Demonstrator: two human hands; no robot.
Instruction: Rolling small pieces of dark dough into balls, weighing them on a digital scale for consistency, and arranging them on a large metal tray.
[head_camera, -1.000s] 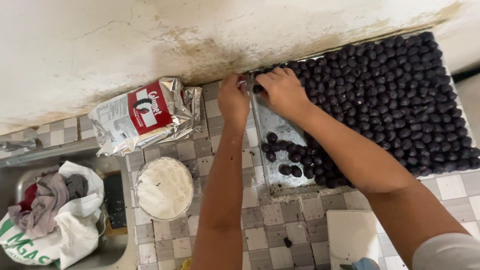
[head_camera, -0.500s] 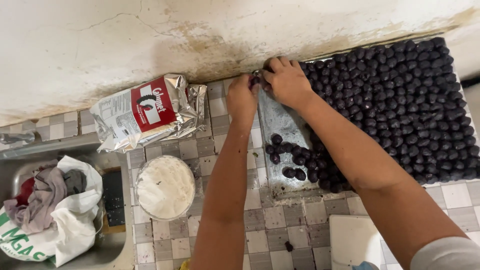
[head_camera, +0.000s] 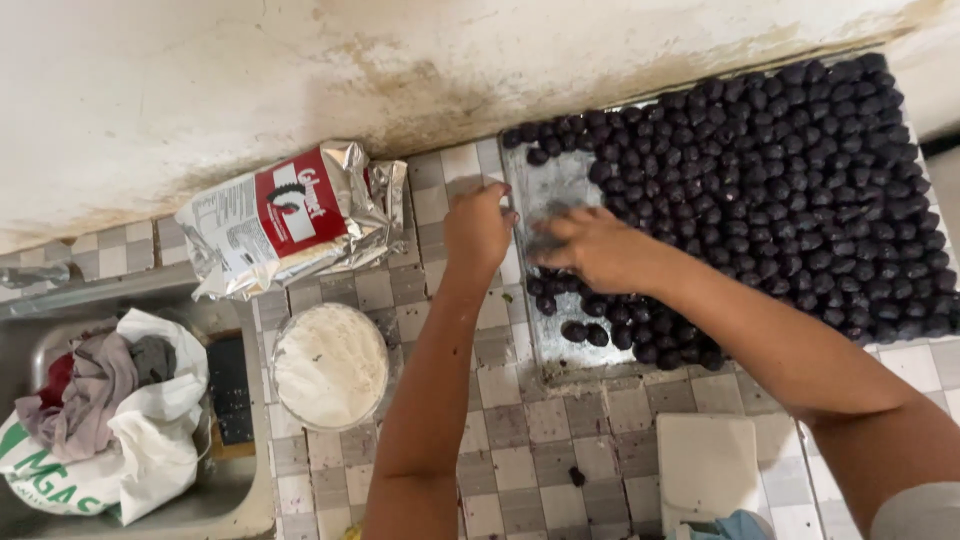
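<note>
Two bare hands are seen in the head view, both at the left end of a metal baking tray set against the wall at the back right of the tiled counter. The tray is packed with dark round dough balls over its right and middle parts; only a bare metal strip is left at its left end.

Left hand: placed at the tray's left rim, fingers curled loosely; contact with the rim is likely, but whether it is gripped cannot be told.

Right hand: laid palm-down on the bare strip, fingers spread and partly blurred, touching the loose balls at the near left of the tray. Nothing is seen pinched; the hand reads as open.

Left of the tray, near the wall, a crumpled foil bag with a red label is lying on its side. In front of it, a round bowl of white powder is standing. At the counter's left edge a sink is holding a white plastic bag stuffed with cloths. A white board is lying at the near edge, right of centre, and a single dark ball is lying on the tiles beside it.
</note>
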